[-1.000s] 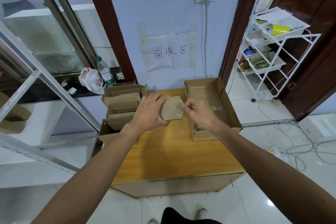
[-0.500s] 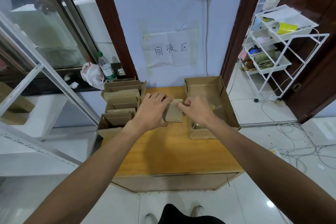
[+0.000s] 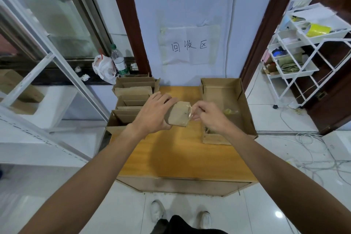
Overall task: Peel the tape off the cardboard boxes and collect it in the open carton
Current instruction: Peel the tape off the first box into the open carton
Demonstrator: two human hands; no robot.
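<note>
The right hand has drawn off toward three o'clock, fingertips pinching a clear tape strip that now lifts from the small cardboard box. The left hand grips the box with curled fingers. The open carton waits just beyond, also at three o'clock.

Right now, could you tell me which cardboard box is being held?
The small box in the left hand, above the table; the others all rest on it.

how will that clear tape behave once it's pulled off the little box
Probably floppy and very light: the tape is a thin clear film crinkling between the right hand and small box. Being adhesive, likely clings to itself.
</note>
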